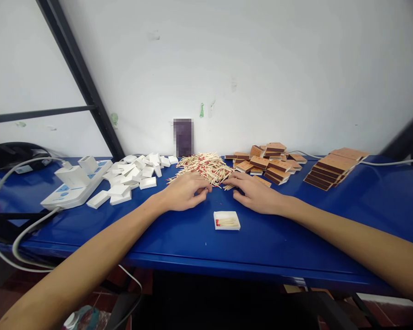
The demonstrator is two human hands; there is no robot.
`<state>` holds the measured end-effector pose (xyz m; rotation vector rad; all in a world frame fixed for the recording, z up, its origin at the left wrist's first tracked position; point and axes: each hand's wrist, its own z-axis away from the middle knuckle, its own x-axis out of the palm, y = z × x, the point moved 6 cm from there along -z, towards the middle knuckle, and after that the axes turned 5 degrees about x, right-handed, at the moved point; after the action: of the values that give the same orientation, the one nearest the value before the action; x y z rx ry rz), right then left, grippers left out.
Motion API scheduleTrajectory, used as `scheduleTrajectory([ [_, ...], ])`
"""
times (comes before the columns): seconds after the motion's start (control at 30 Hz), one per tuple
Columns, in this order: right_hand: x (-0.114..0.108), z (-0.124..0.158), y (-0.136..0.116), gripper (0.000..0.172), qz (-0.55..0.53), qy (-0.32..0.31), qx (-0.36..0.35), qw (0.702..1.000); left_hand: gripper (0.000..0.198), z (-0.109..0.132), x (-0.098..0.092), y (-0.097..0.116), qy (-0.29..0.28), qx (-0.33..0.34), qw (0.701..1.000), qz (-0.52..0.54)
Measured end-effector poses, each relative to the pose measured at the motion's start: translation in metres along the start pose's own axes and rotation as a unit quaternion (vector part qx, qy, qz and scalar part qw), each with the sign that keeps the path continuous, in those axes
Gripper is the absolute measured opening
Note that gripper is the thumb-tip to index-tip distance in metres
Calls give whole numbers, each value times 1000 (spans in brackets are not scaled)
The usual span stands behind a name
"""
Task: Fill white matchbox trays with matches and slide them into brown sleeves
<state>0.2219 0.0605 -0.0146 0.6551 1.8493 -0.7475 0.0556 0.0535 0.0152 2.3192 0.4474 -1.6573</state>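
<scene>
A heap of red-tipped matches lies near the wall. My left hand rests at its front edge, fingers bent and thumb close to the forefinger; whatever is between them is hidden. At the heap's right front corner is my right hand, its fingers stretched out and thumb apart, with fingertips touching a few loose matches. Between my forearms, closer to the table's front, sits a white matchbox tray partly filled with matches, their red heads to the left.
White matchbox trays are piled left of the heap. Matchbox sleeves lie jumbled to the right, beside a neater stack of sleeves. A power strip with plugs and cables sits left on the blue table. A dark blurred rectangle stands against the wall.
</scene>
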Motion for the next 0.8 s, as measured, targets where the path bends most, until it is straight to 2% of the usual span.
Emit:
scheduleTrajectory([
  [0.2, -3, 1, -4, 26, -26, 19, -18, 999, 23, 0, 0, 1, 6, 5, 1000, 1],
  [0.4, -5, 7, -16, 15, -49, 40, -66, 996, 23, 0, -1, 2, 1, 1, 1000, 3],
  [0.8, -10, 11, -27, 21, -58, 40, -94, 993, 23, 0, 1, 3, -14, 4, 1000, -2],
])
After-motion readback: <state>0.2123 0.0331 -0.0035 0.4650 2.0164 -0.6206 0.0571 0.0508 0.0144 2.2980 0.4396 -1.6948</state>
